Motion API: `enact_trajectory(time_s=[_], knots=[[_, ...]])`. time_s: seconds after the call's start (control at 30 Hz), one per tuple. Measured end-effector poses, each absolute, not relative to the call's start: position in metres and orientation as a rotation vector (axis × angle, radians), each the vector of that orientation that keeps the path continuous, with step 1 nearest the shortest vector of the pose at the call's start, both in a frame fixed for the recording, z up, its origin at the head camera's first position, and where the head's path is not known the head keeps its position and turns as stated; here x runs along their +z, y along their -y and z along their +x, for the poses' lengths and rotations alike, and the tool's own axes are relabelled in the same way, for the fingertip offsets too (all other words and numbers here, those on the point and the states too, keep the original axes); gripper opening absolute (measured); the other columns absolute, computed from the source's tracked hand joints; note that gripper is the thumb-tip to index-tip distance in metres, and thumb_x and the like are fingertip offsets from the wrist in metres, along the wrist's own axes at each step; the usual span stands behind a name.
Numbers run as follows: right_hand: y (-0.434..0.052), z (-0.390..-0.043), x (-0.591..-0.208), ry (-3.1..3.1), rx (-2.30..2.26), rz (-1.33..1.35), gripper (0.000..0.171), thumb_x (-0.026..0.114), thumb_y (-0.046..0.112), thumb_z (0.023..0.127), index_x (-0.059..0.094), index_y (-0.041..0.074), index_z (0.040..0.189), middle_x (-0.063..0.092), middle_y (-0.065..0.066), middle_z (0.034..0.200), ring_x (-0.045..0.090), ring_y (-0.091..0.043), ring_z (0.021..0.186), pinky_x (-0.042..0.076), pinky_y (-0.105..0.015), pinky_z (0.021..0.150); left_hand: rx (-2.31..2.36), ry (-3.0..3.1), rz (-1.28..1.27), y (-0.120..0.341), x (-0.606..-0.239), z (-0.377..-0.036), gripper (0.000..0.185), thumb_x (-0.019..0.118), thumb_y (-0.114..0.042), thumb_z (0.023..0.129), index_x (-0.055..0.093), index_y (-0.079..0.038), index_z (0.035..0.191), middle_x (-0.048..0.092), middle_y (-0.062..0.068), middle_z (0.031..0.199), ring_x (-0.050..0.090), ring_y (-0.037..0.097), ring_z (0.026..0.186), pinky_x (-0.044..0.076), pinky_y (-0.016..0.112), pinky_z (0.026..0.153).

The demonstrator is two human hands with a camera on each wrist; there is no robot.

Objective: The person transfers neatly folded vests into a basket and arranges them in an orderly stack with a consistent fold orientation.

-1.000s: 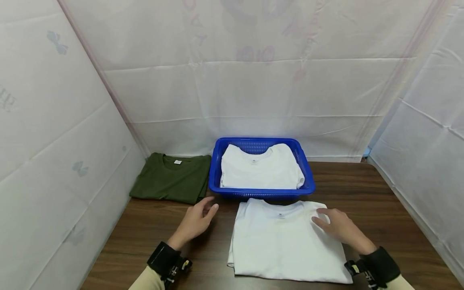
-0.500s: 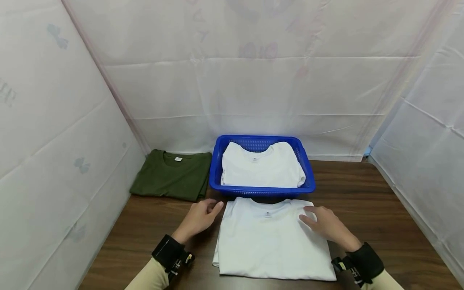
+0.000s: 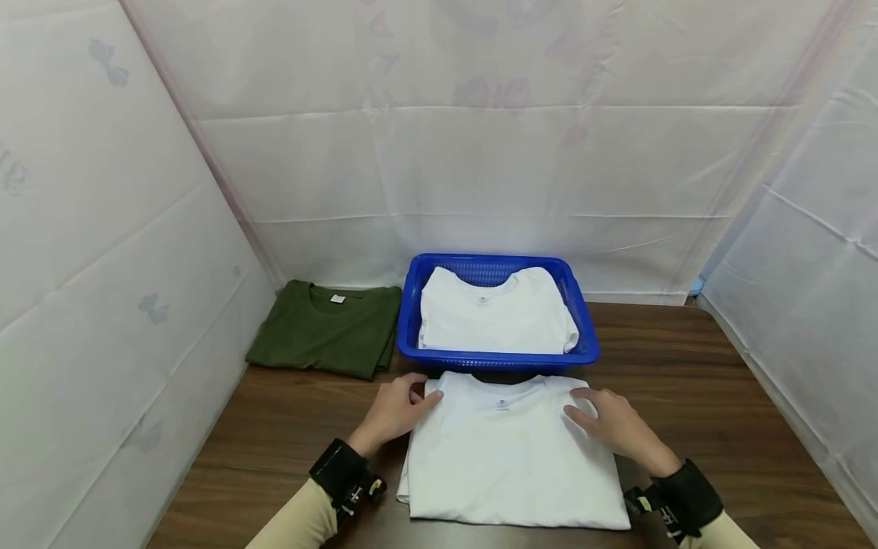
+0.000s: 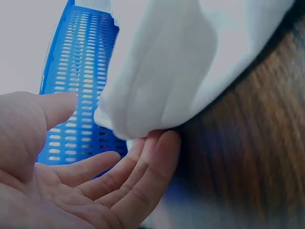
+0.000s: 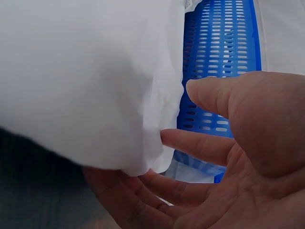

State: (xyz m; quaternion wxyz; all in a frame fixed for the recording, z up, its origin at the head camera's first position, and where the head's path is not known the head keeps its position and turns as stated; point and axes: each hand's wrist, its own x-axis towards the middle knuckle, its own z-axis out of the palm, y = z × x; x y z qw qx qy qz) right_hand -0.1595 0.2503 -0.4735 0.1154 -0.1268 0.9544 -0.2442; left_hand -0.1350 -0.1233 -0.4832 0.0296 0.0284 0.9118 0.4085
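Observation:
A folded white T-shirt lies on the table in front of the blue basket, its neckline toward the basket. At its upper left corner is my left hand; in the left wrist view the fingertips meet the underside of the cloth edge, with the thumb apart from it. My right hand is at the opposite upper corner. In the right wrist view, several fingers reach beneath the white edge, the index tip touches its side and the thumb stands away. Some fingertips are hidden under the fabric.
The blue basket stands against the back sheet and holds another folded white T-shirt. Left of it lies a folded green T-shirt. White sheets enclose the wooden table at the back and both sides.
The white T-shirt in front has shifted left in the head view, the right hand moving along with it. My left hand has come rightward to the shirt's left corner.

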Motion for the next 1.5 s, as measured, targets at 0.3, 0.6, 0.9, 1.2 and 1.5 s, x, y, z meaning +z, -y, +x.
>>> enact_trajectory(time_s=[0.3,0.6,0.9,1.2,1.5], knots=[[-0.258,-0.157,-0.481,-2.834,-0.813,-0.394,0.043,0.066,0.031,0.101,0.066,0.002,0.133,0.066,-0.023,0.128,0.063,-0.042,0.115,0.052,-0.058,0.089,1.330,-2.783,0.183,0.118,-0.486,-0.134,0.049,0.078,-0.019,0.092,0.062,0.000,0.134,0.058,-0.001,0.076,0.049,0.011,0.059,0.043,0.026,0.056],[-0.271,-0.158,-0.483,-2.841,-0.938,-0.331,0.073,0.066,0.033,0.102,0.031,-0.001,0.156,0.064,-0.030,0.123,0.067,-0.039,0.104,0.058,-0.053,0.080,1.358,-2.801,0.254,0.116,-0.487,-0.136,0.043,0.075,-0.009,0.092,0.064,-0.002,0.133,0.058,0.000,0.080,0.050,0.008,0.063,0.045,0.026,0.060],[-0.274,-0.163,-0.485,-2.803,-0.936,-0.235,0.073,0.068,0.032,0.101,0.035,-0.006,0.153,0.069,-0.024,0.112,0.069,-0.032,0.094,0.059,-0.047,0.074,1.445,-2.747,0.151,0.114,-0.491,-0.136,0.047,0.077,-0.010,0.091,0.064,0.007,0.133,0.067,0.004,0.088,0.062,0.011,0.073,0.053,0.027,0.065],[-0.266,-0.175,-0.482,-2.709,-0.970,-0.205,0.072,0.070,0.030,0.099,0.039,-0.011,0.150,0.066,-0.017,0.106,0.063,-0.025,0.089,0.055,-0.040,0.072,1.530,-2.638,-0.046,0.122,-0.500,-0.134,0.055,0.081,-0.017,0.090,0.062,0.011,0.134,0.076,0.010,0.091,0.070,0.016,0.080,0.057,0.032,0.070],[-0.258,-0.171,-0.482,-2.740,-1.045,-0.386,0.061,0.066,0.015,0.101,0.039,0.000,0.154,0.056,-0.033,0.137,0.061,-0.046,0.120,0.055,-0.057,0.088,1.542,-2.582,0.025,0.128,-0.496,-0.133,0.053,0.078,-0.017,0.093,0.060,0.002,0.140,0.074,0.005,0.084,0.065,0.013,0.071,0.052,0.029,0.064]])
